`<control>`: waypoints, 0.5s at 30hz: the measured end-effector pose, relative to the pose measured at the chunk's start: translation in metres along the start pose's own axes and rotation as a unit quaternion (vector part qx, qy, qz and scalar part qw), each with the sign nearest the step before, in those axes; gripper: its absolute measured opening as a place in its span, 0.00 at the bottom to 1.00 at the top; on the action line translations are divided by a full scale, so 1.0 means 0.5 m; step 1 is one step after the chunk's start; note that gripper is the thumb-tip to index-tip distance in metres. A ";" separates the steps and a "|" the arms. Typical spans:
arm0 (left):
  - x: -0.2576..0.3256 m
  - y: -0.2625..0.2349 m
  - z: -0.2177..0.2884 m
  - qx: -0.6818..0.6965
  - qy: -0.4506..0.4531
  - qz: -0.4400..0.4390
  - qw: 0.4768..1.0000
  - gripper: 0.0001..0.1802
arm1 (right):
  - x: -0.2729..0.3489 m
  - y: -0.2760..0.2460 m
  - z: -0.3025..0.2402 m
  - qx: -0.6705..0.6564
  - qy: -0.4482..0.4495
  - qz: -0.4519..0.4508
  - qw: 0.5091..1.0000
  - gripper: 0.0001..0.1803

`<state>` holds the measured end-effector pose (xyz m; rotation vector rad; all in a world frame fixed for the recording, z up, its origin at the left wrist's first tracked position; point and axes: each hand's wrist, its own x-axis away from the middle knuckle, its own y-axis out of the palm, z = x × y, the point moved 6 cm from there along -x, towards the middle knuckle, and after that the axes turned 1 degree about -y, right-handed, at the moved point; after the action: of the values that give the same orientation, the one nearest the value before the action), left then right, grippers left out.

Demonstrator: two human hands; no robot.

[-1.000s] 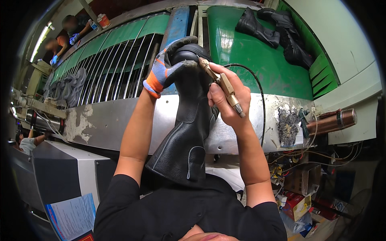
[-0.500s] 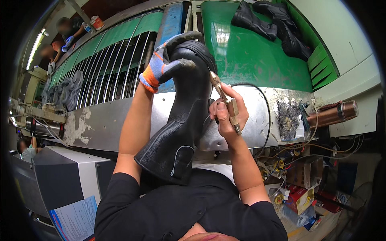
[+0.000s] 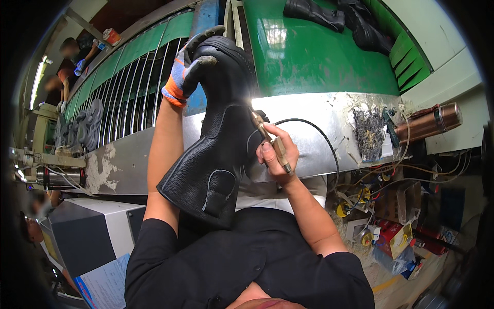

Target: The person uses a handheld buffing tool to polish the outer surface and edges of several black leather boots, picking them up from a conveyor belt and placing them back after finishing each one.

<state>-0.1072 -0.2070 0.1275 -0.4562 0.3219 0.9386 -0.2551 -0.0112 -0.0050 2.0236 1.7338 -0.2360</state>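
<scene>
A tall black leather boot (image 3: 222, 105) is held in front of me, toe end away and its wide opening toward my chest. My left hand (image 3: 180, 80), in a grey-and-orange glove with dark fingertips, is closed around the toe end. In my bare right hand (image 3: 283, 154) is a slim brass-coloured nozzle tool (image 3: 265, 129), gripped between thumb and fingers. Its narrow tip is close to the boot's right side, below the sole; whether they touch, I cannot tell. A bright glint shows near the tip.
Beyond the boot lie a metal-edged bench (image 3: 309, 116) and a green belt (image 3: 309, 62) with several black boots (image 3: 314, 14). A dark hose (image 3: 321, 135) loops right of my hand. Left are a rod rack (image 3: 131, 87), grey shoe-shaped parts (image 3: 85, 123) and a machine housing (image 3: 85, 226). Other people work at far left.
The nozzle tip has moved from beside the sole near the toe toward me, along the boot's right side. Boot and left hand sit farther left in view, and the whole view has shifted slightly.
</scene>
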 end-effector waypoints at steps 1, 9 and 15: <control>-0.002 0.000 0.001 -0.020 0.000 0.010 1.000 0.44 | 0.007 0.001 0.000 0.018 0.002 0.005 1.000 0.20; 0.026 -0.063 -0.070 0.092 -0.054 0.057 0.993 0.37 | 0.028 -0.004 0.015 0.033 0.041 -0.013 0.999 0.20; 0.102 -0.132 -0.147 0.152 -0.093 0.131 0.975 0.34 | 0.041 -0.033 0.028 -0.046 0.130 0.030 0.990 0.20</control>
<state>-0.0291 -0.2422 0.0564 -0.0433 0.3534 1.1582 -0.2649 0.0023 -0.0297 2.1113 1.7943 0.1310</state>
